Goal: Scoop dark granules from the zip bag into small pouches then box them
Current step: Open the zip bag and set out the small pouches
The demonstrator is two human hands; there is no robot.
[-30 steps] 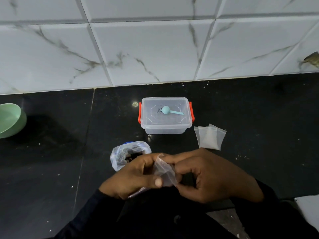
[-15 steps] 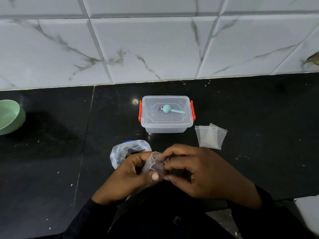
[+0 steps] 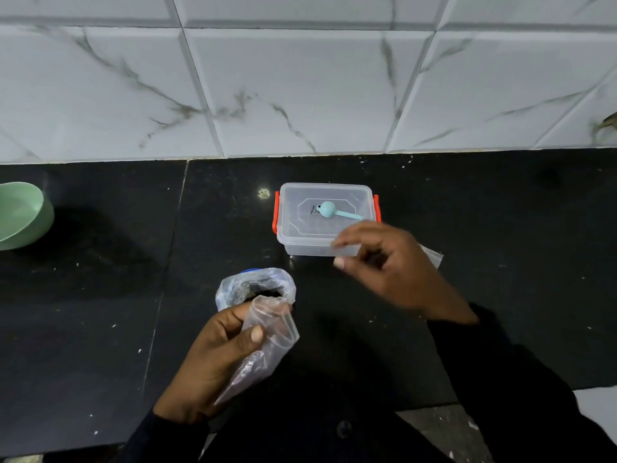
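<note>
My left hand [image 3: 217,355] grips a small clear pouch [image 3: 270,335], its mouth spread open and facing up. Just behind it stands the zip bag [image 3: 233,285] with dark granules showing inside its open top. A clear box [image 3: 300,235] with orange latches sits closed at the middle of the counter, and a light blue scoop [image 3: 329,210] lies on its lid. My right hand [image 3: 390,272] hovers in front of the box's right end, fingers loosely curled, holding nothing. Spare clear pouches [image 3: 432,257] lie right of the box, mostly hidden behind that hand.
A green bowl [image 3: 20,215] sits at the far left edge of the black counter [image 3: 100,329]. A white marble-tiled wall [image 3: 300,88] rises behind the box. The counter's front edge runs just below my hands.
My right hand has let go of the pouch and moved up and right toward the box and scoop. My left hand now holds the opened pouch alone.
</note>
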